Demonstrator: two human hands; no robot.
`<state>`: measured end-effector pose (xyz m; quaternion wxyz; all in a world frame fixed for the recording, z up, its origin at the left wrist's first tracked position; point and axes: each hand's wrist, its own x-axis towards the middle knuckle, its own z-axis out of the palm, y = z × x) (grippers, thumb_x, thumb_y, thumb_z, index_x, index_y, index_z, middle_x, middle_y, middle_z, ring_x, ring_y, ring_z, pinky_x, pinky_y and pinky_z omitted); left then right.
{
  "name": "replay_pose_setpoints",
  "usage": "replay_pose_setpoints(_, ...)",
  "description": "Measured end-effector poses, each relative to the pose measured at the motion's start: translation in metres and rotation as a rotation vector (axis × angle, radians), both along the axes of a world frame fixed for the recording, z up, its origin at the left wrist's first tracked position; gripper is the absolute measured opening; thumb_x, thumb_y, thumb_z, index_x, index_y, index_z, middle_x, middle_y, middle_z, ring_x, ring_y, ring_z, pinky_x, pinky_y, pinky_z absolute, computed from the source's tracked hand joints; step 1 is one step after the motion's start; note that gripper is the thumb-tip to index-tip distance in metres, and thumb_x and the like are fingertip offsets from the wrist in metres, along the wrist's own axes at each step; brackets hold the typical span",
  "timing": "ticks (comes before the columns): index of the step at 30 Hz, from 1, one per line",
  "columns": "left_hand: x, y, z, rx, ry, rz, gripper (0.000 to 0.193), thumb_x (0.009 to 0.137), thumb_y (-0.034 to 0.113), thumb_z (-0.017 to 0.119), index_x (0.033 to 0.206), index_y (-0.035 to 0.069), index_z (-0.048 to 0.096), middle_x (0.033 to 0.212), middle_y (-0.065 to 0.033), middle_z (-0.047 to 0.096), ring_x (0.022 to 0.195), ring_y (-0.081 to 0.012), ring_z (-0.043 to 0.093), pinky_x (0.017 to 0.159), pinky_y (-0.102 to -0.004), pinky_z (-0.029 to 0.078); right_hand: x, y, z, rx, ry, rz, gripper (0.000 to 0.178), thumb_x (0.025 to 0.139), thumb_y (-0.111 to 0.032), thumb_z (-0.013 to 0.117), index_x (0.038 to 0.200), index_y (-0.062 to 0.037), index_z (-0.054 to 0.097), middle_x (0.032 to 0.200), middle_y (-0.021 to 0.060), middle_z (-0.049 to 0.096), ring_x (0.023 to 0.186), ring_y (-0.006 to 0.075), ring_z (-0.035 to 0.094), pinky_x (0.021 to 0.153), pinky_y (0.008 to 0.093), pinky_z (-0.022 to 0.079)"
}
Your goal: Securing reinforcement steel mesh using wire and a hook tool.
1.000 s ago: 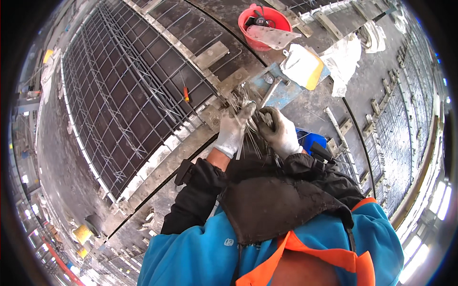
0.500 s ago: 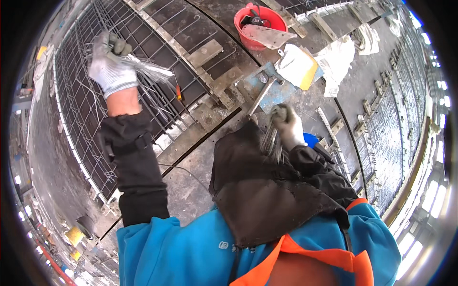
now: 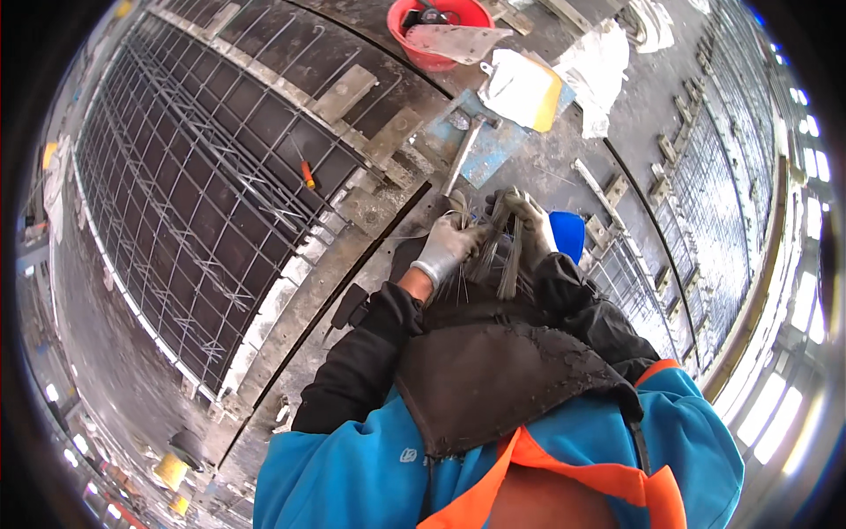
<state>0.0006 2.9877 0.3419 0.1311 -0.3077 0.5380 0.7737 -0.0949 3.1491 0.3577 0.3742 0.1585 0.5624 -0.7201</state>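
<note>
Close together over my lap are both gloved hands. My right hand [image 3: 532, 227] is closed around a bundle of thin metal tie wires [image 3: 508, 271] whose ends hang down. Beside it, my left hand [image 3: 449, 243] is closed on more thin wires, which fan out below its fingers; where the two bunches part is hard to make out. A dark brown apron [image 3: 498, 375] lies under the hands. Just beyond them, a hammer [image 3: 464, 157] rests with its head on a stained blue plate [image 3: 493, 159]. A blue rounded object [image 3: 567, 234] is by my right wrist.
Steel rebar mesh [image 3: 189, 181] spreads to the left, with an orange-handled tool [image 3: 307, 175] on it. A red bucket [image 3: 480, 16] holding tools stands at the far side, near a white-and-yellow container [image 3: 520, 91] and white cloth [image 3: 599, 75]. More mesh [image 3: 736, 189] lies right.
My left hand has come from over the mesh on the left to beside my right hand, bringing wires with it. My right hand stays over my lap with its bundle.
</note>
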Motion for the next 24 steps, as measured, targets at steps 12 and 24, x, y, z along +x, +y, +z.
replay_pose_setpoints(12, 0.01, 0.038, -0.009, -0.01, -0.163, -0.079, 0.015, 0.092, 0.015, 0.07, 0.091, 0.001, 0.076, 0.062, -0.002, 0.063, 0.053, -0.0088, 0.055, 0.05, -0.0248, 0.043, 0.045, 0.086, -0.005, 0.079, -0.249, -0.407, 0.027, 0.095, -0.027, 0.065, 0.115, -0.0087, 0.064, 0.088, 0.006, 0.067, 0.074, 0.023, 0.067, 0.066, 0.0406, 0.056)
replay_pose_setpoints(24, -0.013, 0.233, -0.03, 0.057, -0.214, -0.548, 0.023, 0.09, 0.018, 0.076, 0.099, -0.002, 0.068, 0.09, -0.0039, 0.07, 0.075, -0.0105, 0.063, 0.068, -0.0261, 0.05, 0.032, 0.207, -0.055, 0.068, -0.263, -0.716, 0.022, 0.095, -0.03, 0.067, 0.084, -0.0132, 0.058, 0.059, -0.0029, 0.045, 0.043, 0.0102, 0.037, 0.04, 0.0285, 0.029)
